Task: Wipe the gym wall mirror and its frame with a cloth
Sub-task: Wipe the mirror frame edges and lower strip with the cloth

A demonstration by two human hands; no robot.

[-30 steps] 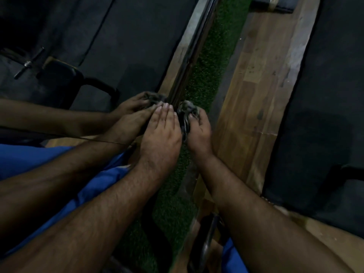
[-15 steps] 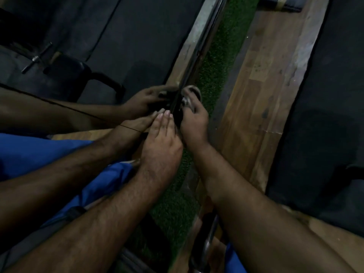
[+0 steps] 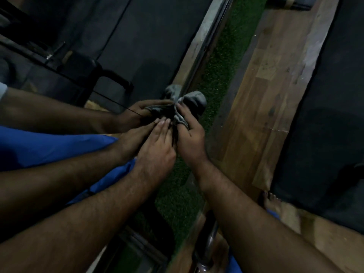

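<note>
Right hand grasps the grey cloth, pressing it against the mirror frame low by the green turf. Left hand lies flat, fingers released, on the mirror. Judgement: frame wiping underway; completed extent undeterminable.

The crumpled grey cloth is partly covered by the right hand's fingers. Below that cloth, the dark metal mirror frame blurs, and both forearms run off the bottom edge.
</note>
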